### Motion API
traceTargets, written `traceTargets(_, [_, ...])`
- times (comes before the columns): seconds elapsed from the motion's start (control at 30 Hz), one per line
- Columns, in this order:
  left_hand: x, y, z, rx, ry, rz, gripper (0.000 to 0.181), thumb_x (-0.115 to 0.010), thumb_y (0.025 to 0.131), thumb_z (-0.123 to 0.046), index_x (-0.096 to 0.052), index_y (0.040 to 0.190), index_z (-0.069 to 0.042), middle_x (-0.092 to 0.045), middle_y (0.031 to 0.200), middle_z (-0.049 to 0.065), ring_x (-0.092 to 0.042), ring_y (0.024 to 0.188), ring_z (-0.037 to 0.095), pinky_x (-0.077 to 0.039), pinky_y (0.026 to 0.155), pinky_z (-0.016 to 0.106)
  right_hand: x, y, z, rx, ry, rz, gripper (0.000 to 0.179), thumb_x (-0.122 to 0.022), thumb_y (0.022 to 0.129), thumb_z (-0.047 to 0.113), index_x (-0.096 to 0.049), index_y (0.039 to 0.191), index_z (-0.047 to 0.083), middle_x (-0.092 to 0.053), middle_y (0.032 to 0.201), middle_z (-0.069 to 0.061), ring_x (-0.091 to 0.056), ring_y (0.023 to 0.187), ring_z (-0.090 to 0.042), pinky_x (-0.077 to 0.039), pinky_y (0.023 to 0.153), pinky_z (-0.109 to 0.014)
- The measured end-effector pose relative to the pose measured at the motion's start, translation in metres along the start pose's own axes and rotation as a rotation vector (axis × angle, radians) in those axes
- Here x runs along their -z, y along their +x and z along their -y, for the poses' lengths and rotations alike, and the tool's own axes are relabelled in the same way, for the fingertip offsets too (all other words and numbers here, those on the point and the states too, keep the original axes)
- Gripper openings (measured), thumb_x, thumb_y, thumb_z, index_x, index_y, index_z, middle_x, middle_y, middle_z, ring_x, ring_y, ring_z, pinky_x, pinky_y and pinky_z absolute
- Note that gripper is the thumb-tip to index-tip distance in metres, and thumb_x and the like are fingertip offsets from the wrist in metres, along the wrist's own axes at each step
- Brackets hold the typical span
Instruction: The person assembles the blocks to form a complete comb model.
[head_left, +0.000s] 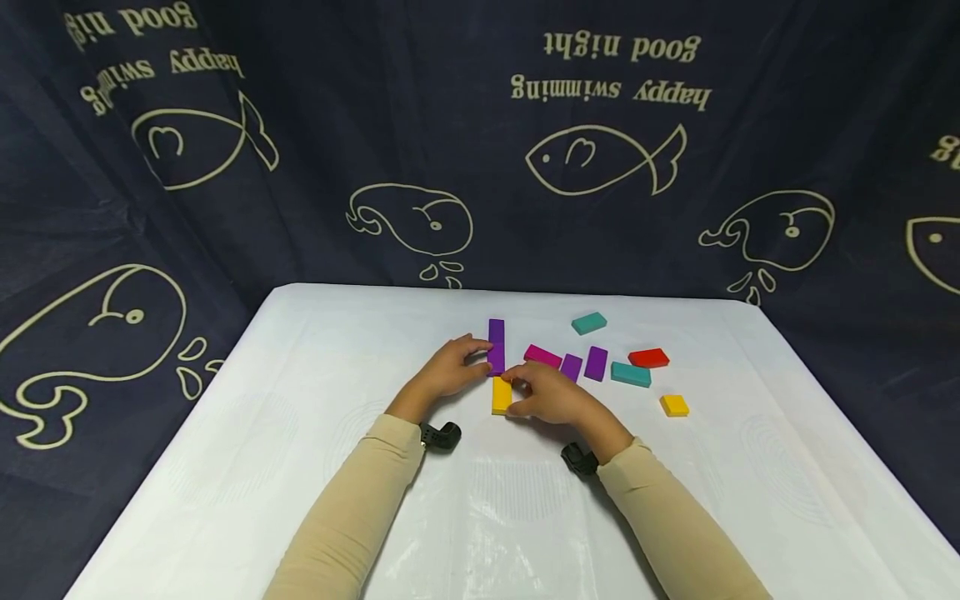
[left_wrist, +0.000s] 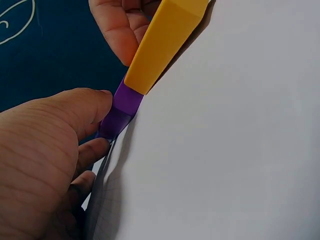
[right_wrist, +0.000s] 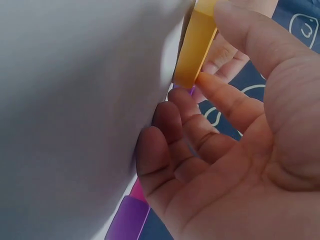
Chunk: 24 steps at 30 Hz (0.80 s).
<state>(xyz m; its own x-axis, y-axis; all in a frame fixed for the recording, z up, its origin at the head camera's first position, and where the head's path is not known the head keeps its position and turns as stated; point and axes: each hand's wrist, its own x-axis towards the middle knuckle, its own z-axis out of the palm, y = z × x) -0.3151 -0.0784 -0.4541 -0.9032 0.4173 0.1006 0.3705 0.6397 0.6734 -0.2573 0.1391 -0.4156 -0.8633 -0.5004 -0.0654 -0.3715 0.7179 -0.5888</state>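
Two purple blocks (head_left: 497, 332) lie end to end in a line on the white table. My left hand (head_left: 447, 368) is at their left side, holding the nearer one with thumb and index finger at its edge. In the left wrist view the thumb rests against that purple block (left_wrist: 127, 102). A yellow block (head_left: 502, 396) continues the line at the near end. My right hand (head_left: 551, 393) pinches it from the right, index finger at its far end and thumb at its near end. The right wrist view shows the same yellow block (right_wrist: 192, 55) between thumb and index finger.
Right of the line lie a magenta block (head_left: 543, 357), two purple blocks (head_left: 596, 364), a teal block (head_left: 631, 374), a red block (head_left: 648, 358) and a smaller yellow block (head_left: 675, 406). Another teal block (head_left: 589, 323) lies farther back. A dark patterned cloth (head_left: 480, 125) hangs behind the table.
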Motion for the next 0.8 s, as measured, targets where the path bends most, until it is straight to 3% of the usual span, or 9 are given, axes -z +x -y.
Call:
traceTargets(0.17, [0.0011, -0.0008, -0.0005, 0.003, -0.003, 0.000, 0.043, -0.065, 0.094, -0.027, -0.062, 0.135, -0.013, -0.052, 0.145, 0.011, -0.033, 0.144, 0.034, -0.021, 0.118, 0.054, -0.0018, 0.0017, 0.0028, 0.010, -0.010, -0.011, 0.053, -0.083, 0.082, 0.020, -0.064, 0.129, 0.005, -0.064, 0.114, -0.006, -0.057, 0.102, -0.022, -0.048, 0.100, -0.043])
traceTargets(0.6, [0.0002, 0.0000, 0.0010, -0.011, -0.010, -0.001, 0.043, -0.065, 0.094, -0.027, -0.062, 0.134, -0.012, -0.054, 0.144, 0.011, -0.033, 0.144, 0.034, -0.020, 0.118, 0.054, -0.0055, 0.0072, 0.0052, -0.026, -0.010, -0.024, 0.052, -0.082, 0.083, 0.019, -0.063, 0.130, 0.006, -0.063, 0.127, -0.010, -0.057, 0.113, -0.025, -0.045, 0.104, -0.045])
traceTargets(0.8, [-0.0001, 0.0004, 0.0007, -0.012, -0.009, 0.001, 0.043, -0.065, 0.094, -0.026, -0.062, 0.134, -0.012, -0.055, 0.143, 0.011, -0.033, 0.143, 0.034, -0.021, 0.118, 0.054, -0.0059, 0.0087, 0.0046, -0.039, -0.028, -0.033, 0.050, -0.082, 0.083, 0.020, -0.064, 0.129, 0.009, -0.064, 0.124, -0.007, -0.057, 0.107, -0.023, -0.046, 0.102, -0.044])
